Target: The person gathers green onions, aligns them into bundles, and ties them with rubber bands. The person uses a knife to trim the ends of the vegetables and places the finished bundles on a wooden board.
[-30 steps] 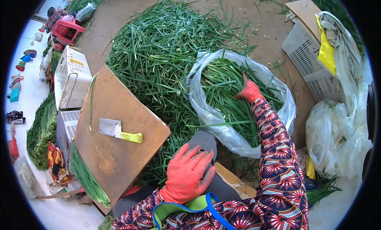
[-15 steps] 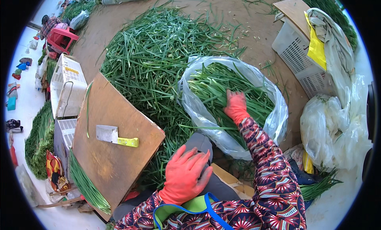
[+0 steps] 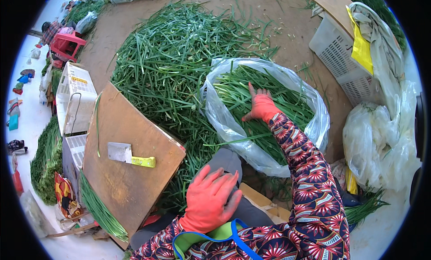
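Note:
My right hand, in a red rubber glove, lies with spread fingers on top of the garlic chives. These green stalks fill a clear plastic bag whose mouth is wide open on the ground in front of me. In the same kind of glove, my left hand rests over my knee, fingers apart and nothing in them. Left of my legs is a wooden board bearing a cleaver with a yellow handle. A large heap of loose green leaves spreads beyond the board, against the bag's left side.
White plastic crates stand behind the board. A bundle of chives lies along the board's near left edge. On the right are another crate, draped with cloth, and crumpled clear plastic. A person sits far left near a red stool.
My right hand has shifted slightly left and away from me across the chives, and its fingers have spread wider. My left hand stays on my knee.

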Available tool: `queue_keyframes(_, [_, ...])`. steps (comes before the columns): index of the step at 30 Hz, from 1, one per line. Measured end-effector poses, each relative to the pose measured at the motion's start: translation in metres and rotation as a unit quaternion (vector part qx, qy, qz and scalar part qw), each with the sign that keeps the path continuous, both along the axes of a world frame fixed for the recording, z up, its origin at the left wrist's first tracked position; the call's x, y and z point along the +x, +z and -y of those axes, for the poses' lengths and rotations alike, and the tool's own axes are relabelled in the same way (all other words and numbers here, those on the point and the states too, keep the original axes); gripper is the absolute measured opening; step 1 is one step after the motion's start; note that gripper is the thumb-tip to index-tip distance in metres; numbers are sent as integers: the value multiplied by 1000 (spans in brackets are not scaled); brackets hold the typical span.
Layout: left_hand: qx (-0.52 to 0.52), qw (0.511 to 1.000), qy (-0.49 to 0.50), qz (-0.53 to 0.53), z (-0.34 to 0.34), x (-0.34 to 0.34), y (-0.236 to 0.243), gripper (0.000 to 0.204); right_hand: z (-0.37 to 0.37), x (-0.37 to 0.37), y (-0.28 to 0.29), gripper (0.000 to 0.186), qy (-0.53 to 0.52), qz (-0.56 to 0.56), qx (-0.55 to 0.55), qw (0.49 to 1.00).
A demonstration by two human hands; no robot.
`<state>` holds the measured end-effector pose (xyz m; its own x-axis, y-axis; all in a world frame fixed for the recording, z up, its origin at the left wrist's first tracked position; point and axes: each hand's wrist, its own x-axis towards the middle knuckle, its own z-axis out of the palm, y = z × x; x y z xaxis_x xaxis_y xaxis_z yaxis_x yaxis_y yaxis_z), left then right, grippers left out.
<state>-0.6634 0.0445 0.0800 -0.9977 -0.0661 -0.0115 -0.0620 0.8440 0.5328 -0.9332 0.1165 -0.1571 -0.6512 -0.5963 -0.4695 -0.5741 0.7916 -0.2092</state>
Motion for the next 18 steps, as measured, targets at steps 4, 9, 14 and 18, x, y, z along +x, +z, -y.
queue_keyframes(4, [0, 1000, -6, -6, -2, -4, 0, 43, -1, -11, -7, 145, -8, 5, 13, 1000])
queue_keyframes(9, [7, 1000, -5, -2, -4, -6, 1, 42, 6, -19, -14, 133, -31, 57, 5, 998])
queue_keyframes(14, [275, 959, 56, 37, 19, -15, -5, 42, -16, -9, -34, 82, -119, -68, -135, 981])
queue_keyframes(18, [588, 774, 203, 117, 54, -60, -46, 48, -44, -12, -13, 73, -165, 79, -447, 876])
